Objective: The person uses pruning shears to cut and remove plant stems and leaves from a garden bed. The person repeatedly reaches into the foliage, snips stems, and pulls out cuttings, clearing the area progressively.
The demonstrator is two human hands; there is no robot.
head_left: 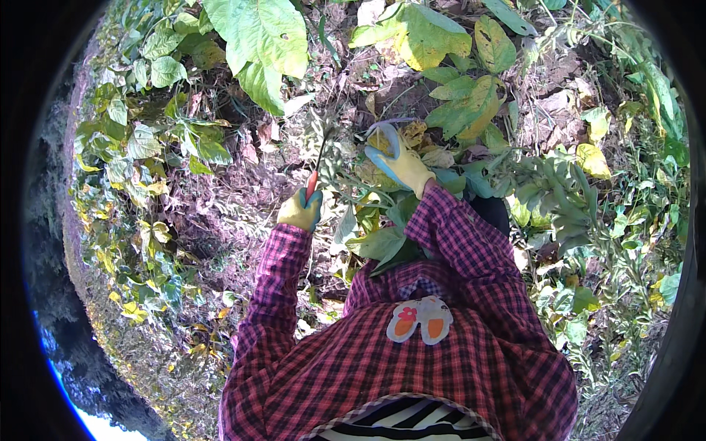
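Observation:
My left hand [301, 209], in a yellow glove with blue-green palm, grips the orange handle of a tool [312, 184] whose thin dark blade points up and away; its full shape is unclear. Pale green pods on stems [331, 160] lie just right of the blade. My right hand [400, 162], in a matching glove, is to the right of them, thumb and fingers apart in a curve, with yellowed leaves behind the gap. Whether it touches a stem cannot be told. Broad green leaves [380, 242] hang below the right hand, by the plaid sleeve.
Leafy green and yellow plants [143, 143] grow on the left. Large leaves [265, 38] reach in at the top. Bundled stems with pods [568, 204] stand at the right. Dry leaves and litter cover the soil [220, 193].

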